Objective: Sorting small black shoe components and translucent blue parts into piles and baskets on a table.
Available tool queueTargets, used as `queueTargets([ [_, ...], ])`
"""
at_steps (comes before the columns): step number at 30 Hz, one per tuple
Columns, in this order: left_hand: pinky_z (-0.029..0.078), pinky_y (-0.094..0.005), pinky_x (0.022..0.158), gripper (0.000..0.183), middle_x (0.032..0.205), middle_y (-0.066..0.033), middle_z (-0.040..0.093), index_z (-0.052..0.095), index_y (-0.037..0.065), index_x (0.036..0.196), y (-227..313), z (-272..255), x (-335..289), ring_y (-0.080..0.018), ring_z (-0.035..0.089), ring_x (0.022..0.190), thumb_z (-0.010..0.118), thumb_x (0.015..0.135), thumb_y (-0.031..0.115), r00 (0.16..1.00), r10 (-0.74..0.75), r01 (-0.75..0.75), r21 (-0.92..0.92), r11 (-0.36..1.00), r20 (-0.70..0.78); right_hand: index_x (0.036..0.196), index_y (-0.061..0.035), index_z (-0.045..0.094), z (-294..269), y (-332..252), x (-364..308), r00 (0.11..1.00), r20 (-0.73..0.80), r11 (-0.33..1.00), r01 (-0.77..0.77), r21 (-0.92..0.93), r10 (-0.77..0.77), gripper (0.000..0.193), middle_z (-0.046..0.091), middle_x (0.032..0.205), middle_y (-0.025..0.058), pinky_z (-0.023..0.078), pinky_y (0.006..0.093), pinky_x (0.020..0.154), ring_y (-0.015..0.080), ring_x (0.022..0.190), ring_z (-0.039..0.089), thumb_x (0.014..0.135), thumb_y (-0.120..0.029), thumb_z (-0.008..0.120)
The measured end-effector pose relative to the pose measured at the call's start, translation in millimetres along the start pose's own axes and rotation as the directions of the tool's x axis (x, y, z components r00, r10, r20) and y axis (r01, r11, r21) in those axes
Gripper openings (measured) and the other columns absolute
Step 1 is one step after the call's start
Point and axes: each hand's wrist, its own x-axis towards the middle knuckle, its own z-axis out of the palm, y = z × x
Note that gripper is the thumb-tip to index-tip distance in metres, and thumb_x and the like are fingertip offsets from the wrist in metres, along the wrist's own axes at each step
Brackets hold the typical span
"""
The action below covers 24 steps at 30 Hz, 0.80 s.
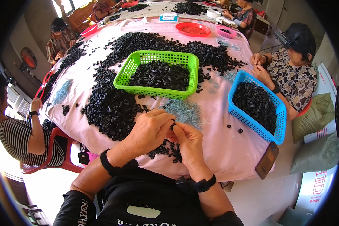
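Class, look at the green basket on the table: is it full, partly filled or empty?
Partly filled: the green basket holds a heap of small black pieces, with parts of its holed walls showing above them.

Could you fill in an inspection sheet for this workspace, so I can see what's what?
Surface: pink cloth over the table, creased in places.
Job's things: black pieces heaped on the cloth; more in the green basket and blue basket.
Clutter: phone at the near right edge; red tray beyond the green basket.
Hands: left hand and right hand meet, fingertips on one black piece.
Cables: thin dark line beside a co-worker, perhaps a cord.
Surroundings: other co-workers, sacks, fan.
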Motion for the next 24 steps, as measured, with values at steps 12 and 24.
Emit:
queueTargets([
  [12, 0.052, -0.0399, 0.065, 0.012, 0.083, -0.0187, 0.064, 0.066, -0.005, 0.098, 2.2, 2.6, 0.1, -0.0365, 0.064, 0.073, 0.059, 0.091, 0.001, 0.998, -0.014, 0.015, 0.024, 1.0, -0.055, 0.108, 0.0034, 0.07, -0.5, -3.9, -0.5, 1.0, 0.011, 1.0, 0.013, -0.014, -0.013, 0.022, 0.074, 0.09, 0.0089, 0.056, 0.024, 0.073, 0.013, 0.08, 0.07, 0.101, -0.015, 0.062],
  [24, 0.053, -0.0424, 0.072, 0.013, 0.084, -0.0191, 0.065, 0.065, -0.006, 0.096, 0.5, 6.2, -1.8, -0.0381, 0.065, 0.077, 0.061, 0.088, 0.002, 0.999, 0.025, -0.02, 0.106, 0.994, -0.046, 0.1, 0.0009, 0.071, 3.9, -5.4, -2.3, 1.0, -0.016, 0.999, -0.018, -0.032, 0.018, 0.022, 0.073, 0.086, 0.0057, 0.055, 0.0227, 0.07, 0.0094, 0.073, 0.067, 0.101, -0.02, 0.062],
])
